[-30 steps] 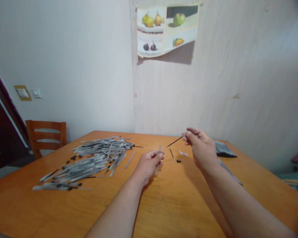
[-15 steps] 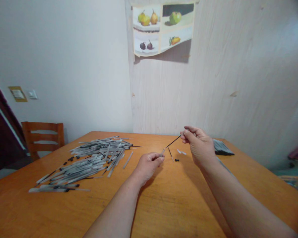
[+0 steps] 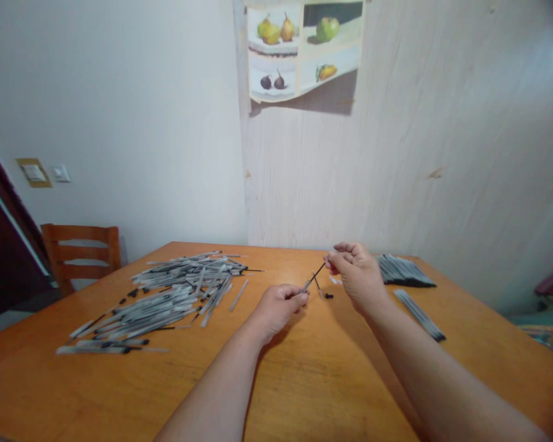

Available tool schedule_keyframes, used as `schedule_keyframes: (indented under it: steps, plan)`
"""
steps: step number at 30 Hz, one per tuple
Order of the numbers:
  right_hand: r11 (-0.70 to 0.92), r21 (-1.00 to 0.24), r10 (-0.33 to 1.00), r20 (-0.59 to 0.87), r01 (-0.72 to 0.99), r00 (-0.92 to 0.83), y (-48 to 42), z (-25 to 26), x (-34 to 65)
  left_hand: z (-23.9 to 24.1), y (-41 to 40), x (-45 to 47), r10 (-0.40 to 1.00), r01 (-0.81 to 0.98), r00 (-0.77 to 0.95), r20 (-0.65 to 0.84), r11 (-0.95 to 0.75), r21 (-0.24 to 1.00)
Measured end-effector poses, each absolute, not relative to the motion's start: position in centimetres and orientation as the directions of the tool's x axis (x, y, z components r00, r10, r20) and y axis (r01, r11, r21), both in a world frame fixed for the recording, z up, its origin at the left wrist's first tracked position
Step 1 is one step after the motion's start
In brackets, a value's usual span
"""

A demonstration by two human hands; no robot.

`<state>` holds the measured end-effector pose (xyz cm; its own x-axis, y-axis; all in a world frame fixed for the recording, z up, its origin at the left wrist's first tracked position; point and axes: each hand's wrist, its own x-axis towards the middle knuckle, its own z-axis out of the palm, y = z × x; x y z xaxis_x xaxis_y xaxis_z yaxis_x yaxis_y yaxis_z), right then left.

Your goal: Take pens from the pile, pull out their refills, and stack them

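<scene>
My left hand [image 3: 283,307] pinches a short greyish translucent pen barrel [image 3: 306,287] over the middle of the table. My right hand [image 3: 357,273] is closed on the upper end of a thin black pen refill [image 3: 318,271]. The refill slants down to the left, and its lower part goes into the barrel's mouth. On the table just behind lies another dark refill [image 3: 316,281] with a pale tip. A small black cap [image 3: 329,296] sits beside it. Small white pieces [image 3: 335,280] lie partly behind my right hand.
A large loose heap of pen parts [image 3: 184,288] covers the table's left side, with a single barrel [image 3: 238,296] apart from it. Right of my hands lie a neat row of pens [image 3: 405,271] and a smaller bundle [image 3: 419,314]. A wooden chair [image 3: 83,252] stands behind left.
My right hand has moved down and left, bringing the refill deeper into the barrel. The smaller pen bundle on the right now shows beyond my forearm. My left hand has barely shifted.
</scene>
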<state>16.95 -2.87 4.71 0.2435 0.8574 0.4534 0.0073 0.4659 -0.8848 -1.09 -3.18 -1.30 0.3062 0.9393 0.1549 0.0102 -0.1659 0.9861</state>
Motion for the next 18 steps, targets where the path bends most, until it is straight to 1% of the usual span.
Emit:
schedule_keyframes:
  steps: [5,11,18]
  plan:
    - [0.398,-0.916,0.899,0.400,0.049,0.179,-2.8,3.6,16.0,-1.0,-3.4,-1.2,0.935,-0.019,0.339,0.109,-0.109,0.994]
    - [0.342,-0.934,0.929,0.353,0.106,0.112,-2.9,2.9,15.3,-0.7,-3.8,-1.2,0.938,-0.078,0.346,0.015,0.013,0.997]
    - [0.313,-0.928,0.942,0.331,0.202,0.056,-3.1,2.4,14.9,-0.7,-3.7,-1.3,0.930,-0.104,0.369,-0.004,0.045,0.994]
